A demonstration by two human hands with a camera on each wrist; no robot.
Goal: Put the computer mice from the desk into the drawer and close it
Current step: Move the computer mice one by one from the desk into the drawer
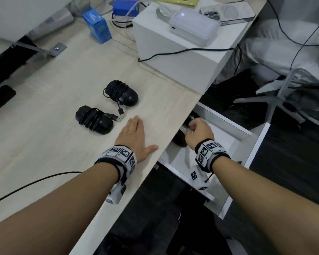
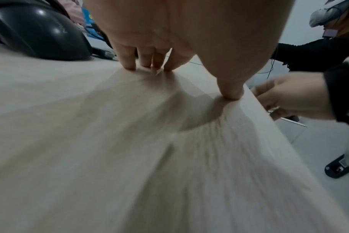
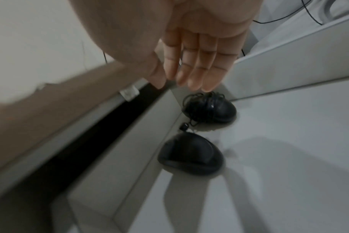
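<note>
Two black computer mice with their cables wound round them lie on the pale wooden desk [image 1: 44,135]: the farther mouse [image 1: 121,95] and the nearer mouse [image 1: 94,119], which also shows in the left wrist view [image 2: 40,31]. My left hand [image 1: 138,135] lies flat on the desk near its edge, fingers [image 2: 147,63] straight, holding nothing. The white drawer [image 1: 228,126] under the desk stands pulled out. Two more black mice, one cable-wrapped [image 3: 209,108] and one closer [image 3: 190,153], lie on its floor. My right hand [image 3: 179,78] hovers over them inside the drawer [image 1: 197,131], fingers relaxed and empty.
A white box [image 1: 173,57] carrying a white device [image 1: 193,26] and a phone [image 1: 226,12] stands at the desk's far right. A blue carton [image 1: 98,26] sits behind. A black cable [image 1: 35,183] crosses the near desk. An office chair base [image 1: 293,92] stands beyond the drawer.
</note>
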